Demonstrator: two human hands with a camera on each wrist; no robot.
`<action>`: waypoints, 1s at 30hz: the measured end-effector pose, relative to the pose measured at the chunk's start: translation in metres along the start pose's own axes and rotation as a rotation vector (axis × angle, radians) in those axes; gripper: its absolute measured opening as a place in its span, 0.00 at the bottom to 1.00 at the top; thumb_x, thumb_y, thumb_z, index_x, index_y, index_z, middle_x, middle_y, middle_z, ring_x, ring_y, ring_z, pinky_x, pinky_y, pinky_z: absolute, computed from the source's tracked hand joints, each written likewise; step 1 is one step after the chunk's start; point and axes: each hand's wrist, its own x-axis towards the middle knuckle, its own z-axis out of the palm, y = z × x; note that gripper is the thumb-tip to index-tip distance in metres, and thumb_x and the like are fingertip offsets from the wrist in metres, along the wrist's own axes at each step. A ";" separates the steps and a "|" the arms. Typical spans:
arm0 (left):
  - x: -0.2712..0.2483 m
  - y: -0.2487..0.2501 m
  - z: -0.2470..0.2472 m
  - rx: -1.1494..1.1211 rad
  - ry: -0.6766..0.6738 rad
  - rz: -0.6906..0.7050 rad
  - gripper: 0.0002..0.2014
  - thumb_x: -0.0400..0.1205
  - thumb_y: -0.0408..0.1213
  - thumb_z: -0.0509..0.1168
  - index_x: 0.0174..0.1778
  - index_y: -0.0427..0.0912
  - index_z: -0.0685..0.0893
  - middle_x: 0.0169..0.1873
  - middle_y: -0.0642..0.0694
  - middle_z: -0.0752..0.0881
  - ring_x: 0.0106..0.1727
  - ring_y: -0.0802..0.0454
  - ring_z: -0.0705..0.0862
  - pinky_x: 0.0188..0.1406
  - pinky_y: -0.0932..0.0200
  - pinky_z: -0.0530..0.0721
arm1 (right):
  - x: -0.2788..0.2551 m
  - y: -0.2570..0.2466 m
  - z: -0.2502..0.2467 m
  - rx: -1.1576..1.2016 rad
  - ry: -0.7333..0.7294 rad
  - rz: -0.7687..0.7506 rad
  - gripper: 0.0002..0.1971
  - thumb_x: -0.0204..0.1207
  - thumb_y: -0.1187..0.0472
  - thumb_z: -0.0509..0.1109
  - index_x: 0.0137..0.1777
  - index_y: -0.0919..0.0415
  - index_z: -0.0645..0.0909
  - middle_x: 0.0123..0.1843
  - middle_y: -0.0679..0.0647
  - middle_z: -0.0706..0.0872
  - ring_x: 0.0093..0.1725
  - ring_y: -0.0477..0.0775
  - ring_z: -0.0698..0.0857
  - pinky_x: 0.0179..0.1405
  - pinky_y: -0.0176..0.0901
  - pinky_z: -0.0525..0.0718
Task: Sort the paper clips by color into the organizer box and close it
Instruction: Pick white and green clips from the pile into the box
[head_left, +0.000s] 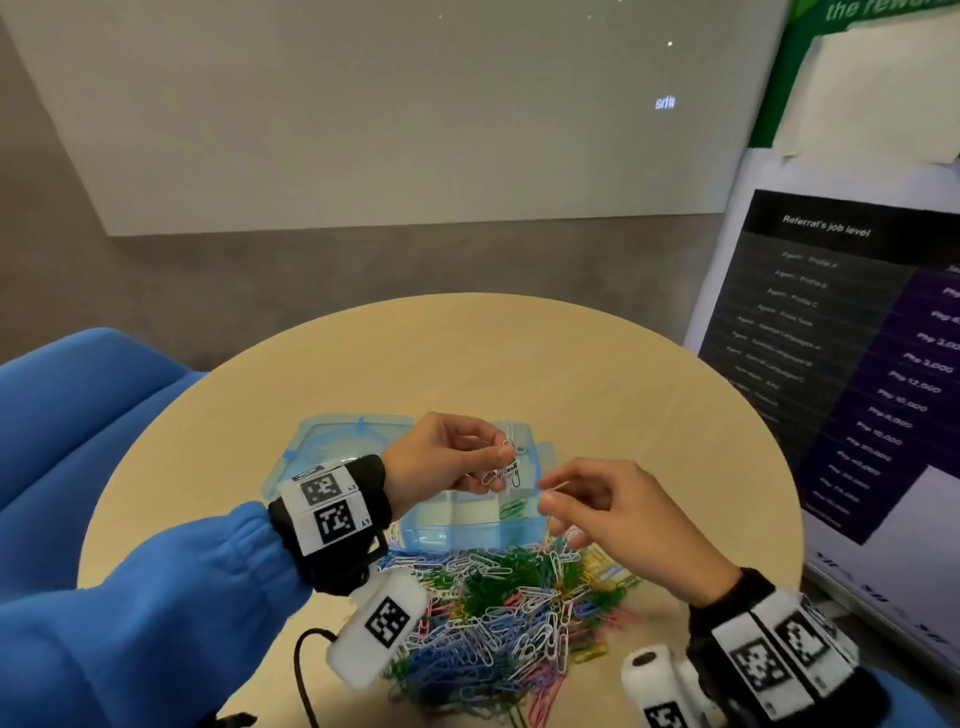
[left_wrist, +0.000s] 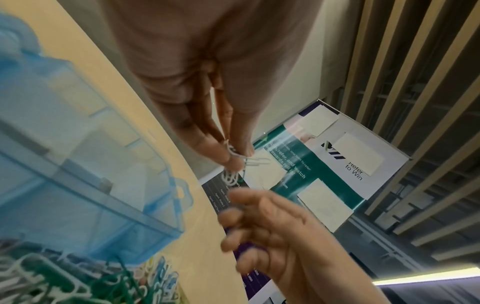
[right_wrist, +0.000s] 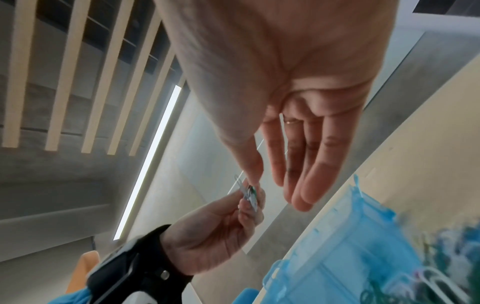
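Above the open organizer box (head_left: 467, 525), the left hand (head_left: 441, 457) pinches a small bunch of white paper clips (head_left: 506, 467). The right hand (head_left: 613, 514) hovers just beside, fingers relaxed, holding nothing. The mixed clip pile (head_left: 498, 618) lies at the round desk's (head_left: 467, 353) near edge, touching the box.

Round tan table (head_left: 597, 374): blue organizer box (head_left: 467, 525), paper-clip pile (head_left: 509, 603).

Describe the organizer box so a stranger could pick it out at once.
On the round wooden table, look just beyond the heap of mixed paper clips, under the two hands. The organizer box is translucent blue plastic, divided into compartments, its lid open behind it; nothing else there is a container.
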 end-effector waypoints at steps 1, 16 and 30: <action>0.003 0.000 0.003 0.002 0.005 0.003 0.03 0.78 0.31 0.71 0.44 0.35 0.85 0.29 0.46 0.87 0.29 0.56 0.85 0.33 0.66 0.86 | 0.008 -0.003 0.000 0.023 0.008 0.003 0.05 0.76 0.59 0.75 0.49 0.59 0.88 0.39 0.55 0.92 0.39 0.53 0.91 0.37 0.42 0.88; 0.051 -0.013 -0.019 0.167 0.122 -0.075 0.05 0.79 0.31 0.71 0.39 0.34 0.84 0.25 0.45 0.88 0.24 0.57 0.85 0.28 0.66 0.84 | 0.047 -0.003 0.001 -0.315 -0.041 0.110 0.09 0.74 0.65 0.73 0.34 0.66 0.89 0.31 0.56 0.91 0.27 0.46 0.85 0.28 0.30 0.79; 0.068 -0.026 -0.036 0.455 0.071 -0.041 0.10 0.85 0.30 0.62 0.58 0.35 0.87 0.54 0.41 0.89 0.52 0.50 0.88 0.53 0.58 0.86 | 0.025 -0.002 -0.009 -0.291 -0.097 0.072 0.08 0.79 0.59 0.71 0.44 0.62 0.90 0.37 0.53 0.92 0.33 0.48 0.89 0.34 0.34 0.85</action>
